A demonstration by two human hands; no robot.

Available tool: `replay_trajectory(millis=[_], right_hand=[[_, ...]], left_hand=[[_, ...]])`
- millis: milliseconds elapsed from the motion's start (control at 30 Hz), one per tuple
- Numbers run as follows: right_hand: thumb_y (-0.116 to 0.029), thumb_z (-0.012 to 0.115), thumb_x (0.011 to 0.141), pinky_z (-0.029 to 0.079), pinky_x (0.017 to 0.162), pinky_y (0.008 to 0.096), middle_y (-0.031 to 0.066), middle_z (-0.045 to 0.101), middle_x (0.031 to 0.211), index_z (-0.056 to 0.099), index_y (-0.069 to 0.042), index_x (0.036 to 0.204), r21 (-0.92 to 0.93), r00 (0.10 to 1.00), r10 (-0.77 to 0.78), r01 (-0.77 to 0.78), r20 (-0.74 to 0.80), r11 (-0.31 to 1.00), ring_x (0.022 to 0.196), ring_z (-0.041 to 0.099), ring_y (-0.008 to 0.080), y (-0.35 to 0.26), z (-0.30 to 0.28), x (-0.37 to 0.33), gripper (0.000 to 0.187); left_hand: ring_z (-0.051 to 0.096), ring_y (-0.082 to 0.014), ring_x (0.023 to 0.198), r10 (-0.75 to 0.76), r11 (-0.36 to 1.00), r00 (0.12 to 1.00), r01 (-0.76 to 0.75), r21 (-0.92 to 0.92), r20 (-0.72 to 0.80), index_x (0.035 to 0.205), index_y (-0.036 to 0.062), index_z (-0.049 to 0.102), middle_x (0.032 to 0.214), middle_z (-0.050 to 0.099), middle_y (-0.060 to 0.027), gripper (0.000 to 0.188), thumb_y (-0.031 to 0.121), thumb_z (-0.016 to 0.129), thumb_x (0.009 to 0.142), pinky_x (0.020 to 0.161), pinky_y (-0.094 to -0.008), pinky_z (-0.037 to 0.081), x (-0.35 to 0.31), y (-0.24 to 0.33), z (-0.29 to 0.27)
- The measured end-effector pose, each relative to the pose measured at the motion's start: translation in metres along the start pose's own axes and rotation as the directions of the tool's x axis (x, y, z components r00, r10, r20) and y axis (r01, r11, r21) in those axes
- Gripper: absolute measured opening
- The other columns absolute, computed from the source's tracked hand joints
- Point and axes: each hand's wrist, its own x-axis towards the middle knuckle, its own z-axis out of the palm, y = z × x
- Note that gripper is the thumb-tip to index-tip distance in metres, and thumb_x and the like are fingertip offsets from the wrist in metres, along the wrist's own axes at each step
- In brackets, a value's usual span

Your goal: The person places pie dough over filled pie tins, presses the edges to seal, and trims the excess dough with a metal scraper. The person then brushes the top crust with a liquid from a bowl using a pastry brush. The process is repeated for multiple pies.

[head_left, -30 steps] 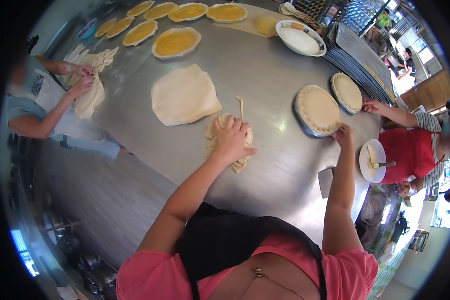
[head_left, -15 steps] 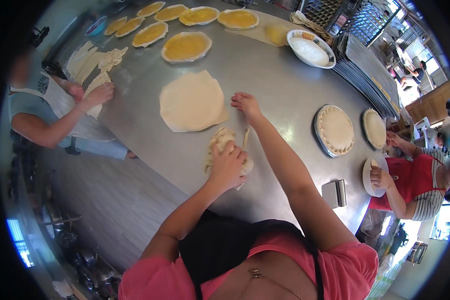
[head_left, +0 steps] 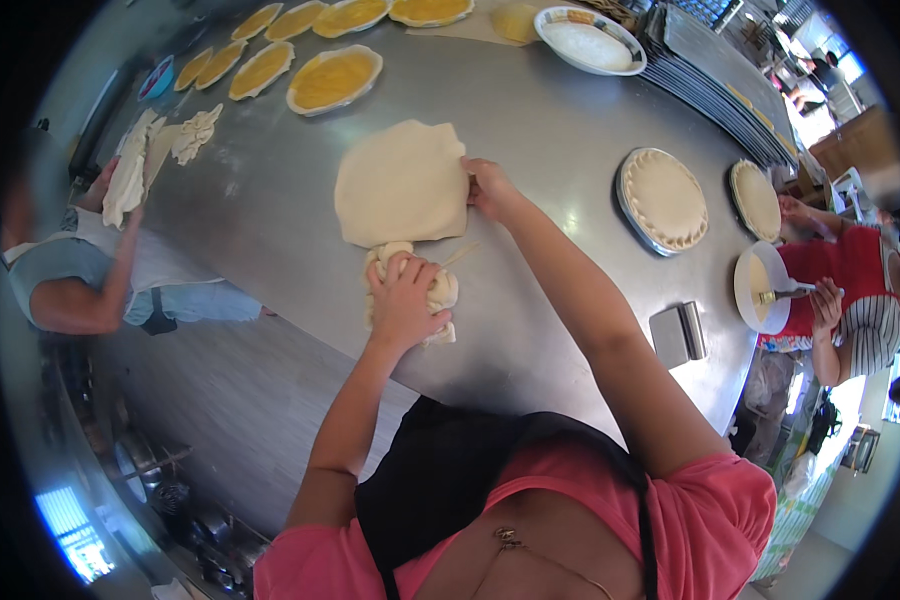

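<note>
A flat, rolled-out sheet of pale dough (head_left: pixel 400 185) lies on the steel table in front of me. My right hand (head_left: pixel 488 188) has its fingers closed at the sheet's right edge, the fingertips partly hidden. Just below the sheet, my left hand (head_left: pixel 405 302) is wrapped over a crumpled clump of dough scraps (head_left: pixel 443 290), pressing it to the table. A thin strip of dough (head_left: pixel 464 252) sticks out to the right of the clump.
Several yellow-filled pie shells (head_left: pixel 335 80) stand at the far left. Two crimped pies (head_left: pixel 662 200), a metal bench scraper (head_left: pixel 678 335) and a co-worker with a brush and white bowl (head_left: pixel 742 290) are at right. Another co-worker lifts dough (head_left: pixel 125 180) at left.
My view has shifted. My right hand has come to the sheet's edge, and my left hand has moved left with the scraps. The right co-worker's brush now shows over the bowl.
</note>
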Motion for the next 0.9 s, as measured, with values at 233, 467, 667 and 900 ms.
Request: replay_trajectory(millis=[233, 467, 667, 900], right_hand=[[-0.028, 0.050, 0.092, 0.047, 0.084, 0.0354, 0.0126, 0.059, 0.110, 0.050, 0.004, 0.121, 0.030, 0.957, -0.206, 0.216, -0.206, 0.976, 0.097, 0.058, 0.0209, -0.010, -0.097, -0.051, 0.043], [-0.035, 0.052, 0.093, 0.046, 0.077, 0.0285, 0.0072, 0.061, 0.103, 0.053, 0.002, 0.122, -0.029, 0.919, -0.157, 0.157, -0.361, 0.987, 0.091, 0.057, 0.0145, 0.015, -0.168, -0.160, 0.046], [-0.036, 0.051, 0.094, 0.044, 0.068, 0.0243, 0.0035, 0.061, 0.096, 0.055, 0.003, 0.119, -0.135, 0.847, -0.143, 0.085, -0.512, 0.987, 0.082, 0.054, 0.0098, 0.064, -0.157, -0.260, 0.047], [-0.025, 0.061, 0.085, 0.042, 0.077, 0.0302, 0.0102, 0.062, 0.088, 0.058, -0.002, 0.117, -0.704, 0.709, -0.343, -0.299, -0.616, 0.644, 0.084, 0.056, 0.0210, 0.074, -0.133, -0.332, 0.039]], left_hand=[[0.040, -0.0258, 0.115, 0.022, 0.999, 0.999, -0.022, -0.024, -0.034, 0.106, 0.0122, 0.057, 0.108, 0.054, -0.0035, 0.059, 0.027, 0.076, 0.052, 0.100, -0.0513, 0.023, 0.002, -0.009, 0.004], [0.039, -0.0272, 0.118, -0.128, 0.977, 0.976, 0.155, 0.149, -0.173, 0.108, 0.0128, 0.056, 0.110, 0.055, -0.0062, 0.053, 0.023, 0.074, 0.059, 0.099, -0.0486, 0.025, 0.064, -0.061, 0.010], [0.035, -0.0273, 0.124, -0.251, 0.952, 0.966, 0.235, 0.196, 0.060, 0.115, 0.0124, 0.053, 0.125, 0.049, -0.0081, 0.061, 0.025, 0.076, 0.060, 0.099, -0.0532, 0.025, 0.110, -0.073, 0.003], [0.025, -0.0362, 0.131, -0.111, 0.986, 0.943, 0.066, -0.152, -0.313, 0.130, 0.0109, 0.044, 0.141, 0.030, -0.0163, 0.069, 0.023, 0.075, 0.069, 0.104, -0.0549, 0.023, 0.017, 0.021, 0.014]])
